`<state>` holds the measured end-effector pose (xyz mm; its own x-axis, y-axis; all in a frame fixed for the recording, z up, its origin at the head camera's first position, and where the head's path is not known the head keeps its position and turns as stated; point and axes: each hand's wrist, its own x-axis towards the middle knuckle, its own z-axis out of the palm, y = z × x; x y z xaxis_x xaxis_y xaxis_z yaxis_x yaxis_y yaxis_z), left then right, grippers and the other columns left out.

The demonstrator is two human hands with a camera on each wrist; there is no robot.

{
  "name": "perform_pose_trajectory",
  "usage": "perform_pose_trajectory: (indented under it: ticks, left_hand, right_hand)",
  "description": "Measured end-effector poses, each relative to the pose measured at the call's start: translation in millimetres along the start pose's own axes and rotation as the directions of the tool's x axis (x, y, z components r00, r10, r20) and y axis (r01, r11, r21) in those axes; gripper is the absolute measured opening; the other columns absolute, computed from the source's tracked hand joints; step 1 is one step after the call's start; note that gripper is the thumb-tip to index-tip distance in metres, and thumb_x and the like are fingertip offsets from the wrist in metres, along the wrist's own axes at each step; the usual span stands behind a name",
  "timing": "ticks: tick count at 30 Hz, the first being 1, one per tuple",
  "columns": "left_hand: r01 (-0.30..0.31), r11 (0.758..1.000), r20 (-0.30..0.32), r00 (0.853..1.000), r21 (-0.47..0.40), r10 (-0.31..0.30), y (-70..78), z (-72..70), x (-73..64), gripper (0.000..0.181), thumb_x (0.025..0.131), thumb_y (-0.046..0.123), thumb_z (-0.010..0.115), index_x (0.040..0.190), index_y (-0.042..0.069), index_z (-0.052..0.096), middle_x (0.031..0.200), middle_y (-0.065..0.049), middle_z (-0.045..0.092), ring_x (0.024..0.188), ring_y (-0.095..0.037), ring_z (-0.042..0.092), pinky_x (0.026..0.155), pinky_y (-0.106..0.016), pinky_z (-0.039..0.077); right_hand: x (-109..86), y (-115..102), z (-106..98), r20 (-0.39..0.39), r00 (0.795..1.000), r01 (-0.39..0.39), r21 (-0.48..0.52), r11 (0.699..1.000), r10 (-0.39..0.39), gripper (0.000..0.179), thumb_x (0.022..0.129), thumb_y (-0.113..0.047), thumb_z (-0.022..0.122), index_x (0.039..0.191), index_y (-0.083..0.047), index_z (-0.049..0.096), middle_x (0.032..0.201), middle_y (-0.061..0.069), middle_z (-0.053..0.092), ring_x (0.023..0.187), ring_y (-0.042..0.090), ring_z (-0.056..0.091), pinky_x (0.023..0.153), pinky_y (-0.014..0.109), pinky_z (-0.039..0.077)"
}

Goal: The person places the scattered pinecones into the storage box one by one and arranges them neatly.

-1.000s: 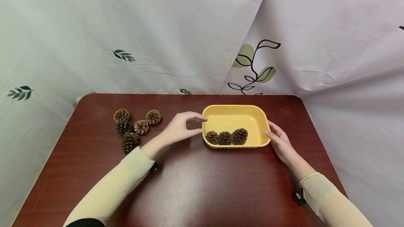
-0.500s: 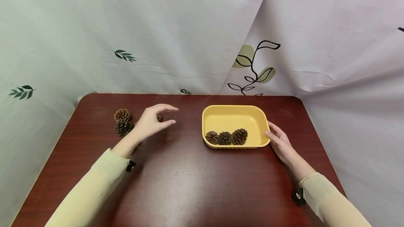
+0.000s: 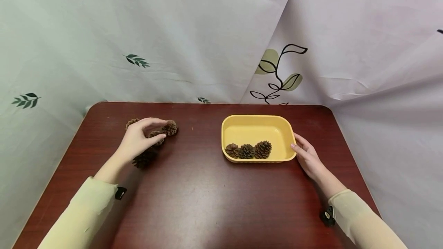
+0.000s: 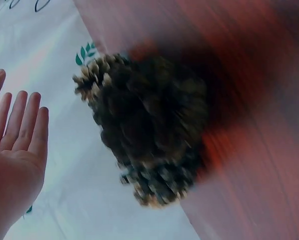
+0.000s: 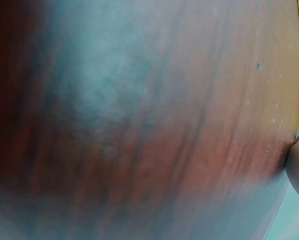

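My left hand (image 3: 135,138) hovers over the pine cones on the left of the table, thumb and fingers spread apart. Its fingertips come right up to a brown pine cone (image 3: 170,128), while a second pine cone (image 3: 157,138) shows in the gap of the hand. A darker pine cone (image 3: 142,159) lies under the wrist, and the hand hides most of another pine cone (image 3: 131,122). In the left wrist view the fingers (image 4: 24,122) are straight, beside a large blurred pine cone (image 4: 139,117). My right hand (image 3: 309,160) grips the right end of a yellow box (image 3: 254,131), thumb at the rim.
Inside the yellow box, three pine cones (image 3: 247,151) line up along its near wall. Everything stands on a dark red-brown table (image 3: 221,203). A pale curtain (image 3: 194,37) with leaf prints hangs behind the table's far edge.
My left hand has moved left, from the yellow box's left rim to over the loose pine cones. My right hand and the box have stayed in place.
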<state>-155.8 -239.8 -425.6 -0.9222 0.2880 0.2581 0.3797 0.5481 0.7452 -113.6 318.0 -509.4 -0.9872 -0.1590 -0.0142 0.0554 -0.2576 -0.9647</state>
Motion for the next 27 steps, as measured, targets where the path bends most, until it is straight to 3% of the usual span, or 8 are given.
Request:
perform_pose_trajectory:
  ticks: [4, 10, 13, 15, 20, 24, 27]
  left_hand:
    - [-0.003, 0.999, -0.057, 0.998, 0.037, 0.005, -1.2, -9.7, -14.0, 0.041, 0.088, -0.003, 0.084, 0.127, 0.007, 0.075, 0.119, -0.017, 0.077, 0.1, 0.021, 0.063, 0.089, -0.004, 0.053]
    - [0.021, 0.999, -0.159, 0.987, 0.049, -0.013, -5.6, -16.7, -38.6, 0.045, 0.085, -0.006, 0.085, 0.127, 0.009, 0.076, 0.117, 0.023, 0.071, 0.107, 0.02, 0.062, 0.089, 0.0, 0.049]
    - [0.028, 0.998, -0.219, 0.976, 0.053, -0.016, -9.3, -16.9, -50.9, 0.048, 0.082, -0.01, 0.085, 0.127, 0.007, 0.076, 0.117, 0.033, 0.066, 0.109, 0.022, 0.06, 0.087, 0.001, 0.047]
    - [0.044, 0.996, -0.259, 0.966, 0.081, -0.021, -11.3, -16.7, -59.2, 0.05, 0.08, -0.01, 0.087, 0.126, 0.008, 0.077, 0.118, 0.027, 0.071, 0.111, 0.025, 0.057, 0.088, 0.003, 0.045]
    - [0.089, 0.989, -0.325, 0.945, 0.121, -0.045, -15.1, -15.0, -77.1, 0.053, 0.076, -0.009, 0.09, 0.124, 0.011, 0.078, 0.122, -0.003, 0.077, 0.116, 0.028, 0.052, 0.098, 0.005, 0.038]
    - [0.148, 0.982, -0.365, 0.926, 0.114, -0.097, -16.6, -12.6, -88.1, 0.053, 0.077, -0.008, 0.089, 0.125, 0.012, 0.078, 0.124, -0.003, 0.078, 0.115, 0.028, 0.052, 0.096, 0.005, 0.038]
    - [0.218, 0.972, -0.403, 0.9, 0.09, -0.165, -18.3, -9.4, -94.4, 0.052, 0.079, -0.006, 0.089, 0.126, 0.012, 0.078, 0.126, 0.0, 0.079, 0.113, 0.028, 0.053, 0.094, 0.005, 0.04]
  right_hand:
    - [0.1, -0.2, -0.5, 0.002, 1.0, 0.002, 0.0, 1.0, -0.002, 0.041, 0.109, 0.005, 0.043, 0.143, -0.016, 0.053, 0.134, -0.013, 0.069, 0.121, -0.001, 0.065, 0.101, 0.013, 0.055]
    - [0.7, 0.4, -1.1, 0.003, 1.0, 0.002, -0.01, 1.0, -0.002, 0.044, 0.109, 0.005, 0.043, 0.152, 0.0, 0.043, 0.137, -0.009, 0.068, 0.122, 0.001, 0.065, 0.101, 0.014, 0.055]
    - [0.7, 0.7, -1.2, 0.001, 1.0, 0.003, -0.015, 1.0, -0.003, 0.045, 0.109, 0.005, 0.042, 0.154, 0.004, 0.039, 0.138, -0.009, 0.066, 0.122, 0.002, 0.065, 0.102, 0.015, 0.055]
    - [0.6, 0.6, -1.0, -0.002, 1.0, 0.0, -0.021, 1.0, 0.0, 0.044, 0.109, 0.005, 0.043, 0.153, 0.002, 0.041, 0.137, -0.009, 0.067, 0.122, 0.001, 0.065, 0.102, 0.014, 0.054]
    - [0.6, -0.3, 0.0, -0.011, 1.0, -0.007, -0.03, 1.0, 0.006, 0.041, 0.109, 0.004, 0.044, 0.149, -0.004, 0.046, 0.135, -0.011, 0.068, 0.121, 0.0, 0.065, 0.101, 0.013, 0.054]
    - [0.7, -0.7, 0.7, -0.013, 1.0, -0.006, -0.034, 0.999, 0.006, 0.041, 0.109, 0.004, 0.043, 0.148, -0.006, 0.047, 0.134, -0.011, 0.068, 0.12, 0.0, 0.065, 0.1, 0.013, 0.054]
    - [0.6, -0.6, 1.1, -0.016, 1.0, -0.006, -0.038, 0.999, 0.006, 0.04, 0.109, 0.004, 0.044, 0.147, -0.008, 0.049, 0.133, -0.011, 0.068, 0.119, 0.0, 0.065, 0.1, 0.013, 0.054]
